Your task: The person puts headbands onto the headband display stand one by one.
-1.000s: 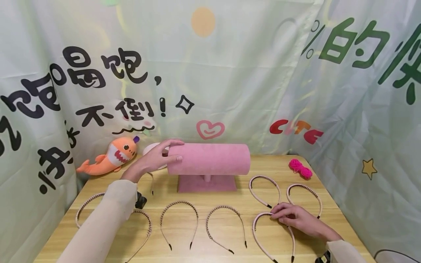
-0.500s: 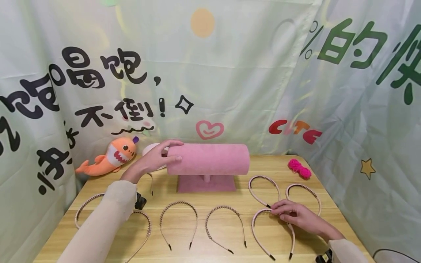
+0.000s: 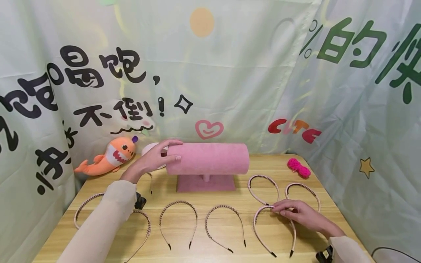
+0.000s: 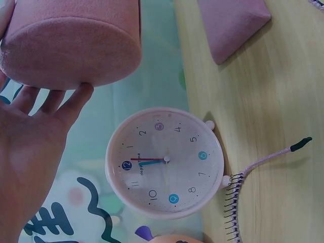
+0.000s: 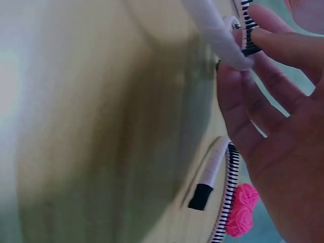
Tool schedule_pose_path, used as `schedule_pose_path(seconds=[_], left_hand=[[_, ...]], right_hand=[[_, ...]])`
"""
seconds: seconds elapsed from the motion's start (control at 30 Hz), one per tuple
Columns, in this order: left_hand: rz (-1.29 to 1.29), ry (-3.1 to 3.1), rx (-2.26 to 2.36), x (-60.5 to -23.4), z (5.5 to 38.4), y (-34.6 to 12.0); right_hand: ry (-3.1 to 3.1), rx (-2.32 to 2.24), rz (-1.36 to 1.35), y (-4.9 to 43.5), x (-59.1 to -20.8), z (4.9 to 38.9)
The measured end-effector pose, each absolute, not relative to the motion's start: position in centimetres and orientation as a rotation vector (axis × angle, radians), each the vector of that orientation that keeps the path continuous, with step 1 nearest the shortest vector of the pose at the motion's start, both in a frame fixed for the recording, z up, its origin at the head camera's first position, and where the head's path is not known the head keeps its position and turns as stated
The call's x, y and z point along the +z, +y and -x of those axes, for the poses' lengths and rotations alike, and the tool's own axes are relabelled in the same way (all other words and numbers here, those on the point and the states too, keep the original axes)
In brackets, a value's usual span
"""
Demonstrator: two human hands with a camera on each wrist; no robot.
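Note:
My left hand (image 3: pixel 152 160) holds the left end of a pink velvet display stand (image 3: pixel 210 159), thumb on the front and fingers round the back. In the left wrist view, fingertips of the left hand (image 4: pixel 38 126) reach the rim of the stand's roll (image 4: pixel 76 50). My right hand (image 3: pixel 302 215) pinches a pale pink headband (image 3: pixel 255 223) at the top of its arch. Seen from the right wrist, thumb and fingers of the right hand (image 5: pixel 283 96) close on the toothed headband (image 5: pixel 215 33), and its shadow falls on the table.
Two headbands, one (image 3: pixel 263 177) upper left and one (image 3: pixel 304 186) right, lie near the right hand. Two more arches (image 3: pixel 178 202) (image 3: pixel 223 207) lie at front centre, others by the left sleeve. A round clock (image 4: pixel 164 162), orange plush shark (image 3: pixel 113 155) and pink yarn (image 3: pixel 298 168) stand along the back.
My right hand has lifted the top of the headband slightly, moving it away from me. The left hand keeps its hold on the display stand.

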State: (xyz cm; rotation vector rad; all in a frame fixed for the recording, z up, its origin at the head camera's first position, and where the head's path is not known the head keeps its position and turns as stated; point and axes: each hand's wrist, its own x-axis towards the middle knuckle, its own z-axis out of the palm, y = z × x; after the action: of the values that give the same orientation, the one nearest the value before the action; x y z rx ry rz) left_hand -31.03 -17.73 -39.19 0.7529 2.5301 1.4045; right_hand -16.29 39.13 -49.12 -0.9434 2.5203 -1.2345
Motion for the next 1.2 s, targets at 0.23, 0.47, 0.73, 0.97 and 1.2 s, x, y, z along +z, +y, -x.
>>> schedule_pose_path(seconds=[0.23,0.47,0.73,0.97,1.2], left_hand=[[-0.74,2.543,1.395,-39.3,31.2,-17.8],[-0.729,2.549,1.393,-39.5,31.3,-17.9],[-0.727,2.534,1.405,-39.3,31.2,-17.8],[-0.732,2.529,1.408,-39.1,31.2,-17.7],[-0.731,2.521,1.413,-39.1,31.2,-17.8]], right_hand=[[2.375,-1.271,0.951,39.5,-48.2,16.6],[2.442,-1.25,0.923,39.6,-47.9,16.7],[2.49,-1.188,0.938,39.8,-48.0,17.1],[2.502,-1.201,0.871,40.0,-47.9,17.1],[2.511,-1.183,0.887,39.9,-47.7,17.1]])
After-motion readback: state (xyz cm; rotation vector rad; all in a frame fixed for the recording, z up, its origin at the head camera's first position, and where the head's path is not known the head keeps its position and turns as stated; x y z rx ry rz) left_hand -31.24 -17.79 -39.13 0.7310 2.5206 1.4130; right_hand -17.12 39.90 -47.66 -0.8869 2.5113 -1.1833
